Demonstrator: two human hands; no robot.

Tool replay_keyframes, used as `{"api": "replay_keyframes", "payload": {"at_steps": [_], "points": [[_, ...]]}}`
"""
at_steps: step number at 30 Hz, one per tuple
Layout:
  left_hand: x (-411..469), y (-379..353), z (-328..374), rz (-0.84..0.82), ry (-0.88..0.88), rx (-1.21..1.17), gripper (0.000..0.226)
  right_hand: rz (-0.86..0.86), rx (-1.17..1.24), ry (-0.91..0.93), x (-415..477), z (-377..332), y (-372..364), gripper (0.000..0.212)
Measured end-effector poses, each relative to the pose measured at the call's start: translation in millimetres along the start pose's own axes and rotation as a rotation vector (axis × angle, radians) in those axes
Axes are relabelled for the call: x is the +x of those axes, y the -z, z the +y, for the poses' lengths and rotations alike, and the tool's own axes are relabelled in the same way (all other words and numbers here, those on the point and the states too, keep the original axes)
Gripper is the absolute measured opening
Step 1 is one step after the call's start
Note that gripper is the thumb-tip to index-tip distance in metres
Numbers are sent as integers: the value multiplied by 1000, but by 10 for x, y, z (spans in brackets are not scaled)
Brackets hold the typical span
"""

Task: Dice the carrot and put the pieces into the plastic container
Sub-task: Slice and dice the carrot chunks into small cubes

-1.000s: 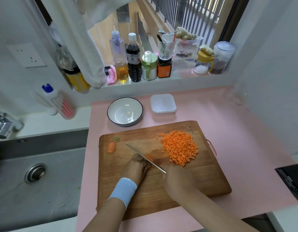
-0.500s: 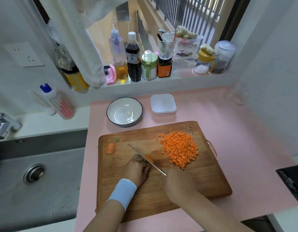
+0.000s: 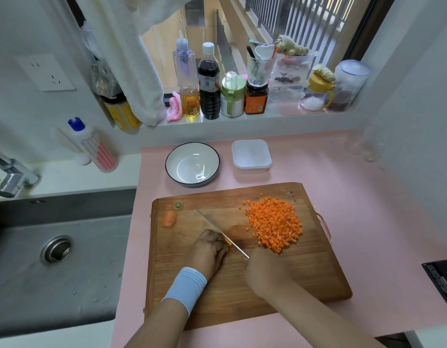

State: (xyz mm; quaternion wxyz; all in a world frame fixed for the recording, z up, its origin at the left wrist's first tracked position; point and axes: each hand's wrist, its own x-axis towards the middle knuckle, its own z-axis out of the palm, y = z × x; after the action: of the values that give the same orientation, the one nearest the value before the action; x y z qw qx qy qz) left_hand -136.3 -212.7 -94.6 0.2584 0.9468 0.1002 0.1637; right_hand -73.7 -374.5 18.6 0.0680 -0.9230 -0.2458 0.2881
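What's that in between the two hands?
In the head view, the knife slants between them, gripped by the right hand; a carrot sliver shows beside the blade, held by the left hand.

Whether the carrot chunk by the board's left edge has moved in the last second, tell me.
No. The carrot chunk lies where it did, near the cutting board's far-left corner, just below the small green-centred slice.

On the rectangular wooden cutting board (image 3: 242,297), the left hand (image 3: 208,249) curls its fingers over a small orange carrot piece (image 3: 227,242) near the board's middle. The right hand (image 3: 264,272) grips a steel-bladed knife (image 3: 217,228) whose blade lies against that piece. A heap of orange carrot dice (image 3: 275,228) lies on the board's right half. A square translucent plastic container (image 3: 251,155) stands beyond its far edge.
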Motion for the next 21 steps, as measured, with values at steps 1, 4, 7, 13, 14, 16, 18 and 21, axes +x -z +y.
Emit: {"api": "replay_keyframes", "payload": {"at_steps": [1,4,7,13,14,16,18,21], "points": [[-4,6,9,11,-1,5,31,12,-9,16,-18,-5,-3,20],[-26,12,22,24,15,19,30,24,10,48,-46,1,-20,24],[-52,3,21,37,37,20,33,62,7,44,-81,1,-23,24],[-78,-24,12,22,53,67,34,86,-59,40,-175,-2,-25,24],[-80,-23,9,23,59,60,31,86,-57,38,-173,11,-38,24],[-82,-15,17,38,52,45,25,81,-51,38,-168,29,-53,23],[-71,-7,38,58,40,25,29,71,-41,44,-143,49,-70,23],[-61,-8,31,63,46,-1,31,49,-31,34,-102,52,-72,23]]}}
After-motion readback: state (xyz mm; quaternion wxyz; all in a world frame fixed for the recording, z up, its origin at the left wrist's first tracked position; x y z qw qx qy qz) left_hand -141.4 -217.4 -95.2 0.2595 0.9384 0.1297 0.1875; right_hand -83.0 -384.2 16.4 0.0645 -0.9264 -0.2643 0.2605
